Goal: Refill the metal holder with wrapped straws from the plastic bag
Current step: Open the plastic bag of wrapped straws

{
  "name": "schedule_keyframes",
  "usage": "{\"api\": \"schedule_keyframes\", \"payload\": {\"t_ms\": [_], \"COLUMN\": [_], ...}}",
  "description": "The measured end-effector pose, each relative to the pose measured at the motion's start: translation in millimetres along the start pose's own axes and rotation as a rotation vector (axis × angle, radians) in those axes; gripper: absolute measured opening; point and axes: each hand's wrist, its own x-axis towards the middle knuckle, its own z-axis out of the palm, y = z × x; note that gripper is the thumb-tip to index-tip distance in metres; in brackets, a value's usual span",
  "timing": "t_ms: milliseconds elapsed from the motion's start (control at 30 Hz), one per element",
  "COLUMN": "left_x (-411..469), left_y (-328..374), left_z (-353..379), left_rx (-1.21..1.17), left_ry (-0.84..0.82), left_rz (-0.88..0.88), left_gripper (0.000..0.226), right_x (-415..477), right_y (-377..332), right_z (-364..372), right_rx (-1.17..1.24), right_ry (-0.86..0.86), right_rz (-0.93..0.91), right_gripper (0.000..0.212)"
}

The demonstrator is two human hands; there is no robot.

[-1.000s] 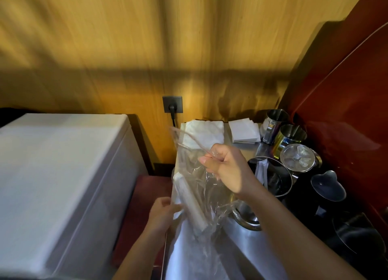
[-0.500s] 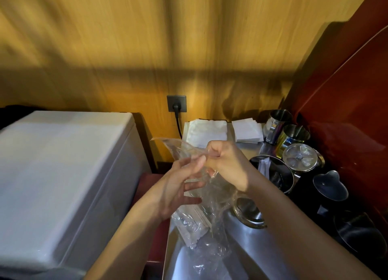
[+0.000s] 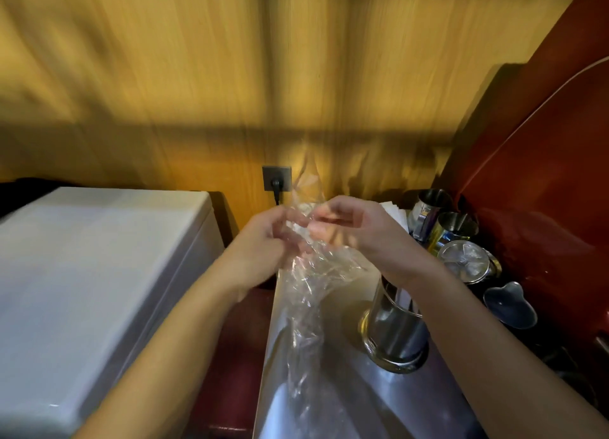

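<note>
A clear, crinkled plastic bag (image 3: 308, 293) hangs down in front of me over the steel counter (image 3: 349, 402). My left hand (image 3: 263, 237) and my right hand (image 3: 349, 224) both pinch its top, close together, with the bag's loose end sticking up between them. Motion blur hides the bag's contents. The metal holder (image 3: 393, 331), a shiny cylinder with a wide base, stands on the counter under my right forearm, which covers its top.
A white chest appliance (image 3: 92, 274) fills the left. A wall socket (image 3: 276, 178) with a plug sits on the wooden wall. Steel cups (image 3: 456, 229), a lidded pot (image 3: 466, 262) and dark pitchers (image 3: 509, 305) crowd the right, against a red panel (image 3: 543, 175).
My left hand has risen from the bag's lower side to its top, beside my right hand. The bag now hangs straighter, and the view has tilted down.
</note>
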Motion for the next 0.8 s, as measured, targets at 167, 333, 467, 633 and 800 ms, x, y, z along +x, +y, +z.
{"api": "schedule_keyframes", "payload": {"t_ms": [167, 333, 467, 633, 800], "left_x": [4.6, 4.9, 17.1, 24.9, -20.0], "left_y": [30.3, 60.0, 55.0, 16.7, -13.7], "left_z": [-38.5, -64.8, -70.1, -57.8, -28.4], "left_rx": [0.140, 0.326, 0.392, 0.264, 0.202], "left_ry": [-0.134, -0.304, -0.150, 0.597, 0.797], "left_rz": [0.213, 0.310, 0.306, 0.242, 0.371], "left_gripper": [0.046, 0.038, 0.034, 0.031, 0.030], "right_x": [-1.8, -4.8, -9.4, -5.5, -0.6], "right_y": [17.2, 28.9, 30.8, 33.1, 38.5], "right_z": [-4.5, -7.9, -2.0, 12.4, 16.6], "right_rx": [0.147, -0.059, 0.004, 0.081, 0.042], "right_ry": [0.423, 0.385, 0.243, 0.614, 0.728], "right_rz": [0.114, 0.167, 0.108, 0.133, 0.209], "right_gripper": [0.010, 0.066, 0.012, 0.019, 0.011]}}
